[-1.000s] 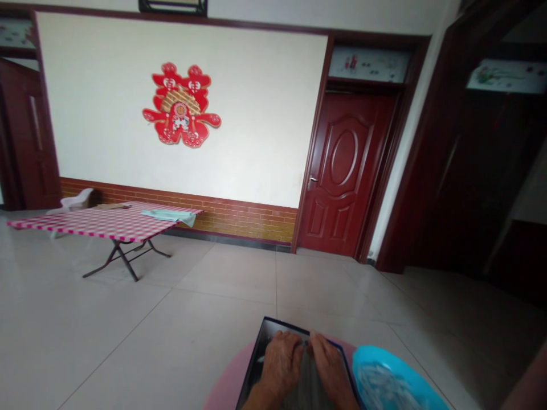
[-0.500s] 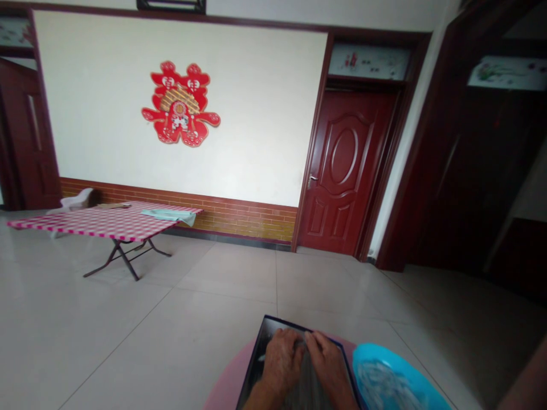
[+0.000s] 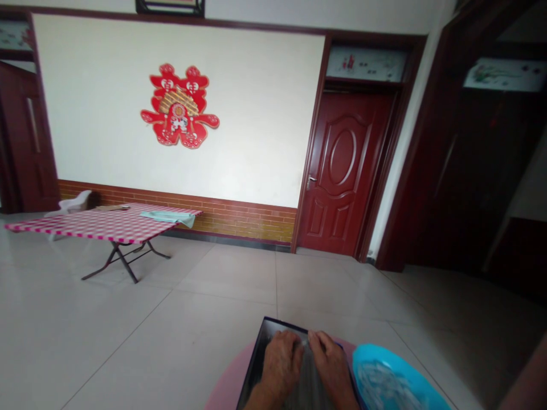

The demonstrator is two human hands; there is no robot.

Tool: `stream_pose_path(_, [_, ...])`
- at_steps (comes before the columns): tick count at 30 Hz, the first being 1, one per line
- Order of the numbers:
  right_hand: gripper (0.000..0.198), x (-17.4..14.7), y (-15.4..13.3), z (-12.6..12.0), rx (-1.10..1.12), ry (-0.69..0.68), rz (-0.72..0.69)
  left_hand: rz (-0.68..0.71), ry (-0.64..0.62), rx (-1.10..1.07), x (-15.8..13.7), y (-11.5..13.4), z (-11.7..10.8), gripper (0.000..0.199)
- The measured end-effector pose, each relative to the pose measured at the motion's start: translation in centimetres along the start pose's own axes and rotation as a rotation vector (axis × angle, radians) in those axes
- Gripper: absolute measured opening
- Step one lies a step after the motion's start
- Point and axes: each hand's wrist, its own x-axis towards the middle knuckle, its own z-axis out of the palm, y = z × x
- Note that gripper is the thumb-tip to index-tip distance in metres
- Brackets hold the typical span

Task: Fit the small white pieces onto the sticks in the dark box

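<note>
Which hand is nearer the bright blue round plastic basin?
Right. The right hand is over the dark-rimmed rectangular box, just left of the basin; the left hand is over the box too, farther left.

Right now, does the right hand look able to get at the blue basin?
Probably yes: the blue basin sits close beside the right hand, and only the edge of the box seems to lie between them.

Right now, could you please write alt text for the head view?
A person's left hand and right hand are close together over a dark-rimmed box on a pink surface, beside a blue basin of pale pieces. Beyond stands a checked table.
</note>
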Motion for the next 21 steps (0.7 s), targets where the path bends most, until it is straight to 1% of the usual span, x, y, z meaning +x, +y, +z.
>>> stream_pose_path(8, [0.045,0.0,-0.5,0.1,-0.035,0.011,-0.02,-0.124,-0.07,-0.062,0.0,0.2,-0.3,0.016])
stream_pose_path(13, [0.04,-0.1,-0.8,0.1,-0.028,0.013,-0.023,-0.152,-0.07,-0.04,0.0,0.0,-0.3,0.015])
stream_pose_path(15, [0.039,-0.1,-0.9,0.1,-0.017,0.017,-0.017,-0.126,-0.046,-0.05,0.0,-0.2,0.1,0.019])
stream_pose_path(18, [0.04,-0.1,-1.0,0.0,0.001,0.019,-0.01,-0.036,0.046,-0.061,-0.3,-0.6,0.9,0.028])
stream_pose_path(21, [0.042,0.0,-1.1,0.0,0.003,0.031,-0.011,0.049,0.117,-0.042,-0.4,-0.8,1.3,0.031])
